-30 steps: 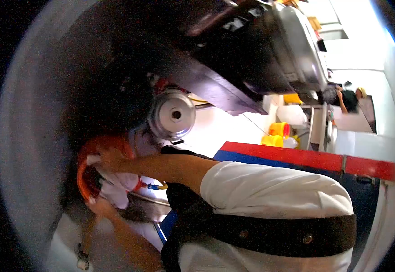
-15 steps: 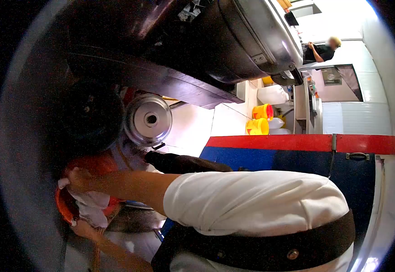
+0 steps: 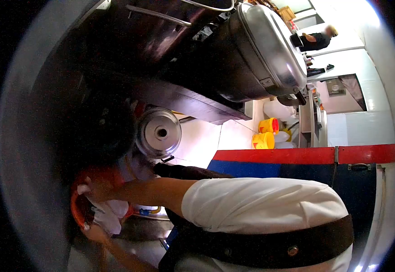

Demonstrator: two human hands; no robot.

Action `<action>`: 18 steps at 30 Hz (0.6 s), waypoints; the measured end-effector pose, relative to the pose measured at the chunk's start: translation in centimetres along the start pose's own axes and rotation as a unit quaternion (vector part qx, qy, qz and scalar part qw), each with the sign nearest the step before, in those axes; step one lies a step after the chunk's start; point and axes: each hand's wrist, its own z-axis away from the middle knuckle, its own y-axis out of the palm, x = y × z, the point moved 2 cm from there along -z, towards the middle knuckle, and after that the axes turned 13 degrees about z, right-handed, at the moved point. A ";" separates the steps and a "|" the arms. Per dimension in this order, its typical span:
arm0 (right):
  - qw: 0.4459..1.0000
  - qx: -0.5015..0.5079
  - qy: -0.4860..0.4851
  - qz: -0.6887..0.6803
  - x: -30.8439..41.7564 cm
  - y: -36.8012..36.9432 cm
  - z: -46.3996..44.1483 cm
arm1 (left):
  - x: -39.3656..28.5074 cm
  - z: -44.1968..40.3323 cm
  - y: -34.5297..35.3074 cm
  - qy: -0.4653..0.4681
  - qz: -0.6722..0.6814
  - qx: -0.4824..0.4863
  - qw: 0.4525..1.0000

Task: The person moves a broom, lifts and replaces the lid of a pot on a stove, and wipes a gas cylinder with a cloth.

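On my remote feed, the left hand's (image 3: 98, 190) fingers looked clamped on the white cloth (image 3: 110, 218), which lay partly across the mouth of the orange bucket (image 3: 74, 207); the right hand (image 3: 96, 233) was at its rim, too dim for me to tell its fingers' state. A hard one-sided tug, I judged, could tip the bucket

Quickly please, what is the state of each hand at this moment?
Left hand: at the rim of the orange-red container; too dim to tell its grip.
Right hand: appears closed, holding white cloth.
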 end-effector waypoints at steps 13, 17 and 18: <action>0.995 -0.027 -0.091 -0.003 -0.8 -0.1 2.2 | 2.9 5.2 1.8 -0.095 0.041 -0.049 0.993; 0.995 -0.040 -0.082 0.034 -2.2 2.6 0.4 | 5.8 2.7 2.3 0.170 -0.112 0.002 0.979; 0.996 -0.038 -0.067 0.037 -1.9 2.3 0.4 | 6.8 1.3 3.0 0.103 -0.075 0.000 0.992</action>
